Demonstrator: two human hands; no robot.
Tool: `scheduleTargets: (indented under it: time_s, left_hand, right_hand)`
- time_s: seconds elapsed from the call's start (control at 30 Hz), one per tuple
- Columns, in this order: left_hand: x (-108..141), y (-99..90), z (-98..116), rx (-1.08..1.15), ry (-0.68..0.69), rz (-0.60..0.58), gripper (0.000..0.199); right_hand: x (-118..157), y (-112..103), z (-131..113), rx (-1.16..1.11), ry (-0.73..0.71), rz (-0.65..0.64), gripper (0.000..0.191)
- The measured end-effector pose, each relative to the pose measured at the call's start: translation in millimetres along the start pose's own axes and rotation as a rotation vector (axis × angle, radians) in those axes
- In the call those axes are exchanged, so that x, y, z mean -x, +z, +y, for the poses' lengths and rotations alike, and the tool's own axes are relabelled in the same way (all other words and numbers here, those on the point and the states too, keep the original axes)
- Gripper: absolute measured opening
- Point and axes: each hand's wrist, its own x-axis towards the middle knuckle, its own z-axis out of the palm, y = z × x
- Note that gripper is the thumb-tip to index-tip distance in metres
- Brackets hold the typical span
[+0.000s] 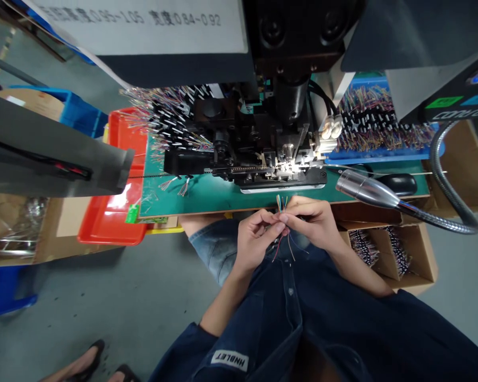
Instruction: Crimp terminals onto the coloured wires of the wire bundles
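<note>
A small bundle of thin coloured wires (281,203) is pinched between my two hands, in front of the green bench edge. My left hand (255,236) is closed, its thumb and fingertips pressed on the bundle. Beside it my right hand (311,222) is closed as well, gripping the same wires from the other side. Wire ends stick up above the fingers, and several longer strands hang down below. Just beyond my hands stands a black crimping machine (263,172), with a bright light on its working point. The middle of the bundle is hidden by my fingers.
Wire bundles with black sleeves (167,116) are heaped behind the machine at left, more in a blue tray (382,155) at right. A lamp on a flexible neck (366,190) reaches in from the right. Red trays (111,217) stand left; a divided cardboard box (418,265) sits lower right.
</note>
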Motion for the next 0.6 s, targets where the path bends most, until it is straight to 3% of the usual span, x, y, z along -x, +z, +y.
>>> scheduleTargets:
  time_s: [0.23,0.5,0.6]
  left_hand:
    - [0.4,2.2,11.4,-0.095,0.066,-0.049,0.039]
    - [-5.1,1.8,17.8,-0.32,0.154,-0.04,0.023]
    - [-8.7,5.6,21.4,-0.327,0.151,-0.009,0.025]
  right_hand:
    - [-6.2,0.6,-5.9,0.09,-0.001,0.167,0.019]
    - [-9.4,5.3,-11.1,0.135,-0.044,0.158,0.023]
    - [-11.4,2.1,-12.4,0.148,-0.089,0.168,0.013]
